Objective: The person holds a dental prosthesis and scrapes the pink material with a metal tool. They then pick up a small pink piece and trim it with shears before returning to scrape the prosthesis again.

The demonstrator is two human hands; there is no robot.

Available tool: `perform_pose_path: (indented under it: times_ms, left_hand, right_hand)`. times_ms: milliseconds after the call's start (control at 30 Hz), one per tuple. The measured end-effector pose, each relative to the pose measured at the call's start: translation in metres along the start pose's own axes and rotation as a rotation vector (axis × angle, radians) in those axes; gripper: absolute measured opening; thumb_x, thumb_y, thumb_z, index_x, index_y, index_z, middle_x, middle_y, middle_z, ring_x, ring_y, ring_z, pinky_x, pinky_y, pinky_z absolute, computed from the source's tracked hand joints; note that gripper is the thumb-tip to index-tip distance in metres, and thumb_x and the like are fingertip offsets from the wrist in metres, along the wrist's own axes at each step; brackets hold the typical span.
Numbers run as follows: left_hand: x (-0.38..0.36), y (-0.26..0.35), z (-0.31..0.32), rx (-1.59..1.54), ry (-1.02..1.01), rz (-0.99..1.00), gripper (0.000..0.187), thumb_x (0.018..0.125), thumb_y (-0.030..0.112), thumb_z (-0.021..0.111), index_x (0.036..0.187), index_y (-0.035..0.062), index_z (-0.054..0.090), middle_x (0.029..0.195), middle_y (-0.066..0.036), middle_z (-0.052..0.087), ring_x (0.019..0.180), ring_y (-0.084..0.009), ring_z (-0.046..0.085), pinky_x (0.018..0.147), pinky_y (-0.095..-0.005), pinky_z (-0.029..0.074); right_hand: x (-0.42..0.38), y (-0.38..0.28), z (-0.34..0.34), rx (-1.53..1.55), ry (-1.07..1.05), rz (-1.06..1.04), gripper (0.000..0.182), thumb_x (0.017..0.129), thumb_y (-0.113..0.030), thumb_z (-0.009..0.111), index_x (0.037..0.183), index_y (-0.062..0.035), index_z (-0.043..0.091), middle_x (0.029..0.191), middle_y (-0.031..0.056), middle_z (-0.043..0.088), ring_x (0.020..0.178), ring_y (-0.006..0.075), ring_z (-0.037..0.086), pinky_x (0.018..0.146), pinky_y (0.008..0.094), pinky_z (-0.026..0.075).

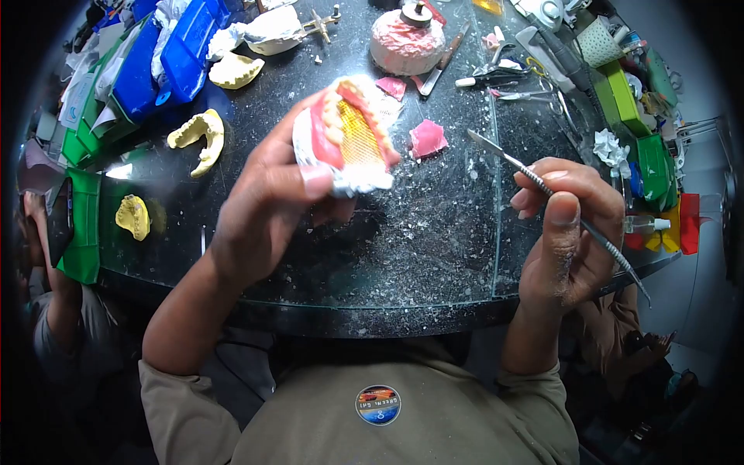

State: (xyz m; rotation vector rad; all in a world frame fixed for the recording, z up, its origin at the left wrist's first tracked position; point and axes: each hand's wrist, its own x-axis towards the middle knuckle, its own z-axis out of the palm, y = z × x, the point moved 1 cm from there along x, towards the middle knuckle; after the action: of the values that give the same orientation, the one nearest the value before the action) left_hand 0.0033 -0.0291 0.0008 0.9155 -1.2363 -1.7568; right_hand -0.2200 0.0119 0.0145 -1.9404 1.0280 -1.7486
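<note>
My left hand (263, 186) is closed around a white plaster dental model (358, 183), lifted above the black table. On the model sits a denture with pink wax (316, 138), a row of pale teeth (332, 124) and a golden mesh (358, 139) across the middle. To the right, my right hand (570, 232) grips a metal wax carver (535, 175) with a ridged handle. Its blade points up and left, apart from the model, and the thin far end sticks out below the hand. A pink wax piece (428, 139) lies on the table between the hands.
Yellow plaster casts (203, 141) lie at left near blue bins (186, 66). A wax-spattered pot (407, 43) and a knife (443, 60) stand at the back. Scissors (559, 101) and other tools are at right. White crumbs dot the table. Another person's arm (62, 306) shows at left.
</note>
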Motion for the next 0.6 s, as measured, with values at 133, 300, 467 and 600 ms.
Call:
perform_pose_path:
  times_ms: [133, 300, 467, 600]
  left_hand:
    - [0.006, 0.004, -0.013, -0.01, 0.043, 0.118, 0.067, 0.071, 0.029, 0.05, 0.127, -0.0014, 0.033, 0.106, -0.015, 0.058, 0.079, -0.0157, 0.056, 0.064, -0.0235, 0.041]
    - [0.01, 0.005, -0.017, -0.178, 0.099, 0.067, 0.053, 0.078, 0.02, 0.049, 0.126, 0.0012, 0.036, 0.106, -0.013, 0.056, 0.087, -0.0151, 0.055, 0.074, -0.0274, 0.045]
    - [0.012, 0.002, -0.022, 0.116, 0.133, -0.033, 0.056, 0.081, 0.016, 0.054, 0.131, 0.0037, 0.034, 0.096, -0.005, 0.057, 0.072, -0.0089, 0.055, 0.059, -0.0208, 0.043]
    - [0.01, 0.006, -0.02, 0.385, 0.212, 0.036, 0.061, 0.082, 0.01, 0.052, 0.138, 0.0069, 0.026, 0.092, -0.004, 0.057, 0.063, -0.0071, 0.055, 0.045, -0.0171, 0.037]
  right_hand:
    - [-0.001, -0.002, -0.001, -0.049, 0.042, -0.011, 0.015, 0.083, -0.004, 0.06, 0.094, 0.0041, 0.053, 0.082, 0.0145, 0.06, 0.07, 0.0153, 0.057, 0.059, 0.0223, 0.046]
    - [0.006, -0.008, -0.002, -0.248, -0.003, -0.148, 0.01, 0.078, 0.001, 0.063, 0.088, 0.0017, 0.06, 0.078, 0.0114, 0.061, 0.067, 0.0171, 0.059, 0.055, 0.0256, 0.047]
    - [-0.003, -0.013, -0.004, -0.234, -0.076, -0.043, 0.019, 0.081, 0.0, 0.059, 0.1, 0.0003, 0.06, 0.087, 0.0135, 0.06, 0.067, 0.0189, 0.059, 0.057, 0.0276, 0.048]
    - [-0.031, -0.015, -0.008, -0.219, -0.057, -0.004, 0.025, 0.079, 0.003, 0.059, 0.104, -0.0019, 0.057, 0.084, 0.011, 0.057, 0.066, 0.0189, 0.06, 0.053, 0.0285, 0.048]
